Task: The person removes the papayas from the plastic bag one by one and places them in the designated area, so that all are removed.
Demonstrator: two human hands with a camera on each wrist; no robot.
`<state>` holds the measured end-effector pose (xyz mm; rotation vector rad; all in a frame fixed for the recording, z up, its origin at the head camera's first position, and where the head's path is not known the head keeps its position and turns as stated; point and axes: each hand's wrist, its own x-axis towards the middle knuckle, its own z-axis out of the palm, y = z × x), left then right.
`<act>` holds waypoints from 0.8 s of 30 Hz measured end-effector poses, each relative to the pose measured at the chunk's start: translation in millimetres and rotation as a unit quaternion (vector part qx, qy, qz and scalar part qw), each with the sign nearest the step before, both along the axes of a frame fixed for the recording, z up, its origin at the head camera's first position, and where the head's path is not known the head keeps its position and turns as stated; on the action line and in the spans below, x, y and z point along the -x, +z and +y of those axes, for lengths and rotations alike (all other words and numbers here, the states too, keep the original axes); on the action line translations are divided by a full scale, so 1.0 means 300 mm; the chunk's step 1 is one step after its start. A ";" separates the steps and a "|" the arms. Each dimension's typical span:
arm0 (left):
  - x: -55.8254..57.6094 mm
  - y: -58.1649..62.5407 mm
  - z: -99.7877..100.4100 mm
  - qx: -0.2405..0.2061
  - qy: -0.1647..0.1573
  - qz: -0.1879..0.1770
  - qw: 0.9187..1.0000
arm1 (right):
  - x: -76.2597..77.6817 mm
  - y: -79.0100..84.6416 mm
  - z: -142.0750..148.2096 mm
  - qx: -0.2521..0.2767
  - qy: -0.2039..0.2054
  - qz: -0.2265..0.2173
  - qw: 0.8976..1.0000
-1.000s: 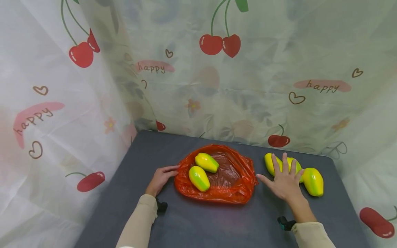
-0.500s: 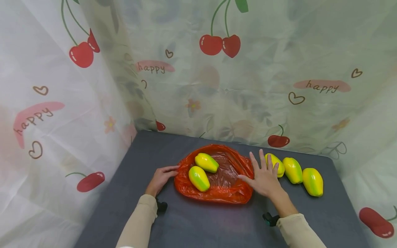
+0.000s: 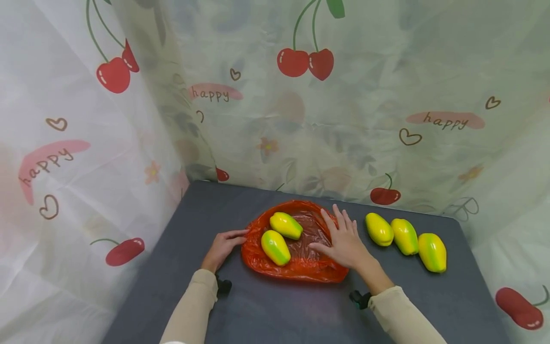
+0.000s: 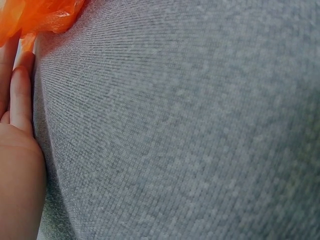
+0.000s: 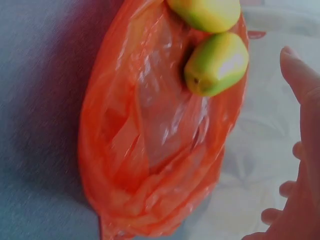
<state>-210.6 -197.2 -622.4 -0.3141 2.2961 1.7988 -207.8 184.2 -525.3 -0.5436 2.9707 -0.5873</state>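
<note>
An orange-red plastic bag (image 3: 296, 272) lies spread open on the dark table, with two glossy yellow-green papayas (image 3: 276, 247) in its left half. My left hand (image 3: 219, 251) pinches the bag's left rim; the left wrist view shows its fingertips against the orange film (image 4: 42, 15). Over the right side of the bag hovers my right hand (image 3: 343, 241), fingers spread, holding nothing. In the right wrist view its thumb (image 5: 300, 75) points away from the bag. Further right, three more papayas (image 3: 405, 237) lie side by side on the table.
The grey tabletop (image 3: 275, 315) ends at a back edge close to a hanging curtain (image 3: 301, 124) printed with cherries. Similar cloth (image 3: 86, 191) hangs on the left side. A small black device (image 3: 360, 299) sits on the right wrist.
My right hand has moved left from over the loose papayas to above the bag's right side. The left hand and the papayas have stayed in place.
</note>
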 end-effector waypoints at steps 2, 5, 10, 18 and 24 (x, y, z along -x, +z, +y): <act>0.000 -0.003 -0.001 -0.002 -0.001 0.002 1.000 | 0.001 0.005 -0.020 0.002 0.008 -0.001 1.000; 0.001 -0.004 -0.001 -0.008 -0.001 0.003 1.000 | 0.002 0.014 -0.052 0.006 0.020 -0.003 1.000; 0.000 -0.003 0.000 -0.009 -0.002 0.000 1.000 | 0.015 0.024 -0.103 0.019 0.039 -0.015 0.999; 0.004 -0.004 -0.002 -0.005 -0.002 -0.002 1.000 | 0.046 0.027 -0.151 0.046 0.068 -0.039 0.996; 0.004 -0.006 -0.006 -0.008 -0.001 -0.007 1.000 | 0.074 0.014 -0.176 0.043 0.067 -0.054 0.995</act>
